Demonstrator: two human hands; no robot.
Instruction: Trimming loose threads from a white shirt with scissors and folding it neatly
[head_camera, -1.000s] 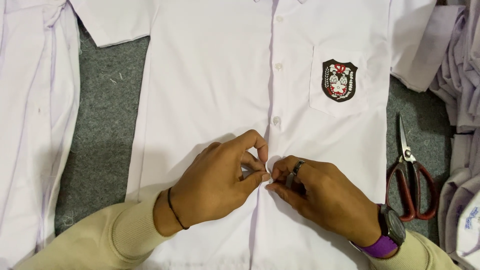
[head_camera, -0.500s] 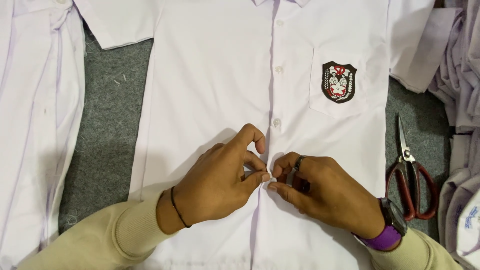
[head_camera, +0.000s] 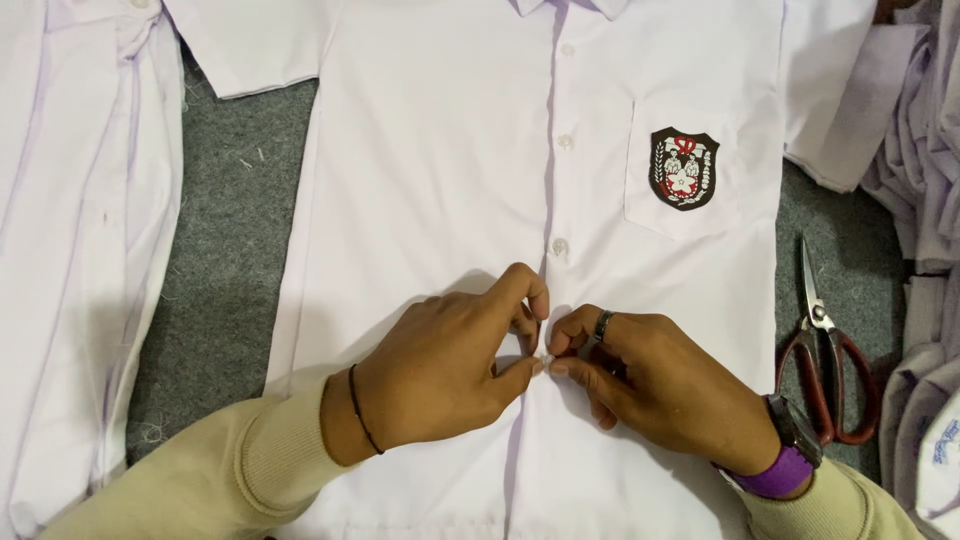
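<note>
White short-sleeved shirt (head_camera: 440, 180) lies flat, front up, on the grey felt-covered bench (head_camera: 230, 270), collar away from the person and hem toward them, so its long axis and the button placket run straight from near to far. Both hands meet on the placket below the third visible button (head_camera: 560, 246). Left hand (head_camera: 440, 370) has its grip narrow, thumb and forefinger pinched on the placket edge; right hand (head_camera: 650, 385) pinches opposite, fingertips nearly touching the left's. A small white button (head_camera: 547, 360) seems caught between them, though it is mostly hidden. Flat spread keeps the two front edges aligned for buttoning. Red-handled scissors (head_camera: 825, 350) lie to the right, blades pointing away. Other white garments (head_camera: 80, 250) flank both sides.
</note>
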